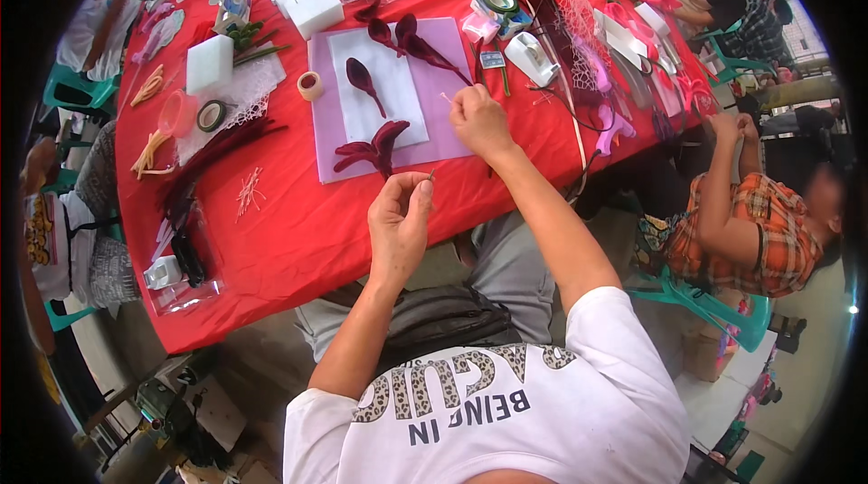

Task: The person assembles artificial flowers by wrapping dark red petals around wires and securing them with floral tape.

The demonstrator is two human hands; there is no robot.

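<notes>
My left hand pinches the stem of a dark red fuzzy-wire flower with several petals spread upward. A short stem end shows past its thumb. To the right, my right hand has its fingertips closed, with a thin pale stamen sticking out of them. A long dark red stem with fuzzy petals reaches down to the knuckles of that hand. One loose dark red petal lies on a white sheet, which rests on a purple sheet.
Left of the sheets stand a tape roll, a white foam block and dark red fuzzy wires. Loose stamens lie on the red tablecloth. Rightward are a tape dispenser and a purple glue gun. Other people sit around.
</notes>
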